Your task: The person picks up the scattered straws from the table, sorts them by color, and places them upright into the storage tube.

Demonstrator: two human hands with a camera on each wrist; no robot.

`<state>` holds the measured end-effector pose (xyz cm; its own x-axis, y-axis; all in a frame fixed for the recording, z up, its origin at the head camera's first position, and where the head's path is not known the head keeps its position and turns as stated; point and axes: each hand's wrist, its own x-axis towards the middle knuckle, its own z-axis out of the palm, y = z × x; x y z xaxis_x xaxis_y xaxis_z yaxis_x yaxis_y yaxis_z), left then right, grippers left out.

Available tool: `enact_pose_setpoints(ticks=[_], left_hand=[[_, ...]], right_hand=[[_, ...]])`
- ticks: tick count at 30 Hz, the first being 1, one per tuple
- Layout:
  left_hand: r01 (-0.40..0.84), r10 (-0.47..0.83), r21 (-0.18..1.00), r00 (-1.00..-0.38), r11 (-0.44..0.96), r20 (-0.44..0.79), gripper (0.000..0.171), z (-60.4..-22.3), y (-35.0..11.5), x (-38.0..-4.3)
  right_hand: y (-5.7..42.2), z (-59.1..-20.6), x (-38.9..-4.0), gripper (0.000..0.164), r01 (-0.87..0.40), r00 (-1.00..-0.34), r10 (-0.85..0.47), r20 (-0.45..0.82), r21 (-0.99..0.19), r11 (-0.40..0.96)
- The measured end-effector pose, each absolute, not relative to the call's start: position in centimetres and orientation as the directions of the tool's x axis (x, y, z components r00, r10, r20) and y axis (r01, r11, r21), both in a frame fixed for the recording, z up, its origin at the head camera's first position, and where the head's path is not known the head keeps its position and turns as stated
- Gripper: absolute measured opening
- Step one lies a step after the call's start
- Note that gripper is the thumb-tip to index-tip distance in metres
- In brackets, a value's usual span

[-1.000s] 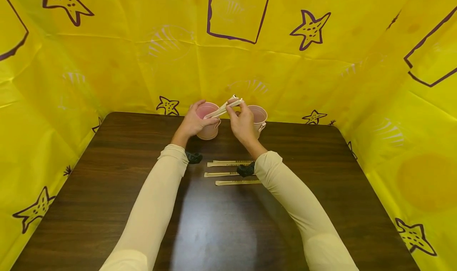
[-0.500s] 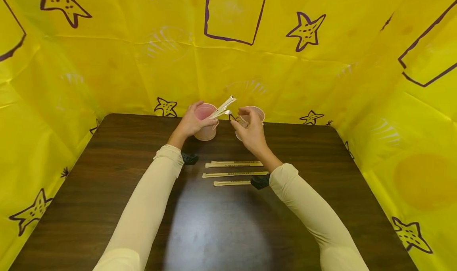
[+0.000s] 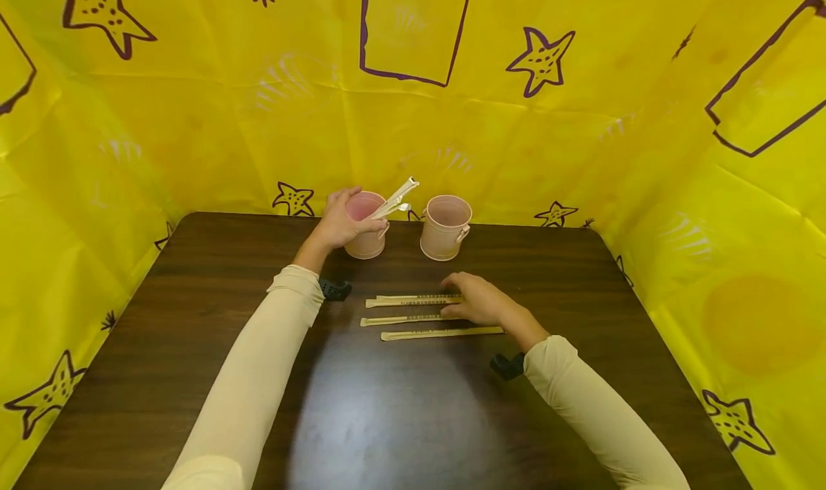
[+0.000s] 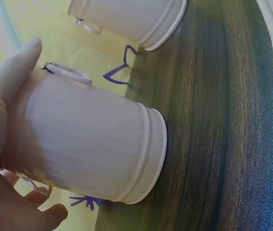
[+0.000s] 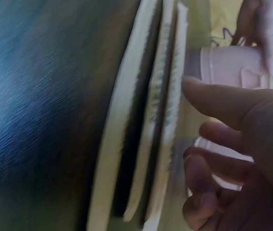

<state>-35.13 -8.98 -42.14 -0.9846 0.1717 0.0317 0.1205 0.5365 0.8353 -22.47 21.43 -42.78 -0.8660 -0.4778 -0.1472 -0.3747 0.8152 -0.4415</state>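
My left hand (image 3: 338,221) grips the left pink bucket (image 3: 366,246) at its rim, with the thumb on the near side; the left wrist view shows fingers round the bucket wall (image 4: 88,139). Several paper-wrapped straws (image 3: 395,199) lean out of this bucket to the right. My right hand (image 3: 485,305) is over the right ends of several more wrapped straws (image 3: 413,302) lying side by side on the table. Its thumb and fingers are apart in the right wrist view, with nothing held between them. Whether a fingertip touches a straw, I cannot tell.
A second pink bucket (image 3: 445,233) stands upright to the right of the first, near the back edge of the dark wooden table (image 3: 258,250). Behind and beside the table hangs a yellow sheet (image 3: 310,131) with starfish drawings. Dark wrist straps (image 3: 506,366) are worn at both cuffs.
My right hand has let go of the straws at the left bucket and moved down, past the right bucket, to the straws on the table. The left hand keeps its hold.
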Motion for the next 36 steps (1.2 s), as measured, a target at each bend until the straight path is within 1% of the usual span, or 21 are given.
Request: enact_pose_setpoints(ticks=[4, 6, 9, 12, 14, 17, 19, 21, 23, 25, 26, 28, 30, 33, 36], left_hand=[[0.143, 0.162, 0.814, -0.985, 0.563, 0.061, 0.110, -41.8, -8.9, -34.8], [0.180, 0.159, 0.798, -0.982, 0.575, 0.107, 0.108, -41.6, -8.8, -34.6], [0.237, 0.131, 0.795, -0.972, 0.559, 0.197, 0.101, -41.0, -8.4, -34.1], [0.330, 0.074, 0.789, -0.936, 0.519, 0.344, 0.090, -39.7, -7.0, -33.1], [0.430, 0.037, 0.760, -0.879, 0.488, 0.475, 0.081, -38.4, -5.6, -32.3], [0.627, 0.053, 0.632, -0.728, 0.456, 0.683, 0.064, -36.8, -3.1, -31.0], [0.729, 0.128, 0.540, -0.637, 0.421, 0.760, 0.061, -36.0, -1.4, -30.1], [0.794, 0.241, 0.489, -0.586, 0.362, 0.773, 0.053, -35.5, 0.1, -29.3], [0.807, 0.361, 0.505, -0.589, 0.306, 0.723, 0.044, -35.3, 1.5, -28.9], [0.789, 0.455, 0.537, -0.612, 0.298, 0.647, 0.034, -35.4, 2.7, -28.7], [0.772, 0.487, 0.556, -0.630, 0.308, 0.604, 0.033, -35.5, 3.3, -28.7], [0.728, 0.524, 0.585, -0.674, 0.356, 0.520, 0.040, -35.8, 4.3, -28.9], [0.685, 0.531, 0.597, -0.717, 0.418, 0.451, 0.048, -36.1, 5.0, -29.4], [0.615, 0.513, 0.617, -0.777, 0.491, 0.365, 0.060, -36.5, 5.8, -30.3], [0.559, 0.486, 0.626, -0.818, 0.544, 0.308, 0.073, -36.9, 6.4, -31.5]], right_hand=[[22.1, -43.3, -22.0, 0.070, -0.384, -0.850, -0.485, -0.206, -0.387, 0.838], [22.1, -43.3, -21.9, 0.079, -0.387, -0.849, -0.484, -0.213, -0.374, 0.843], [22.1, -43.3, -21.7, 0.089, -0.386, -0.850, -0.479, -0.219, -0.359, 0.849], [21.8, -43.3, -21.7, 0.091, -0.377, -0.858, -0.469, -0.210, -0.363, 0.852], [21.7, -43.4, -21.7, 0.088, -0.361, -0.867, -0.455, -0.203, -0.373, 0.854], [21.3, -43.8, -21.5, 0.083, -0.333, -0.885, -0.423, -0.194, -0.370, 0.867], [20.9, -44.1, -21.3, 0.081, -0.309, -0.900, -0.392, -0.190, -0.355, 0.882], [20.5, -44.3, -21.3, 0.079, -0.295, -0.914, -0.368, -0.172, -0.341, 0.893], [20.3, -44.4, -21.2, 0.078, -0.280, -0.924, -0.347, -0.162, -0.334, 0.900], [20.3, -44.6, -21.2, 0.076, -0.270, -0.929, -0.335, -0.160, -0.327, 0.906], [20.2, -44.6, -21.1, 0.075, -0.264, -0.931, -0.328, -0.160, -0.326, 0.908], [20.2, -44.6, -20.9, 0.072, -0.250, -0.935, -0.314, -0.167, -0.318, 0.915], [20.1, -44.6, -20.8, 0.069, -0.246, -0.939, -0.305, -0.161, -0.306, 0.920], [20.0, -44.6, -20.7, 0.064, -0.262, -0.941, -0.311, -0.135, -0.291, 0.920], [19.9, -44.6, -20.8, 0.062, -0.291, -0.938, -0.330, -0.108, -0.274, 0.917]])
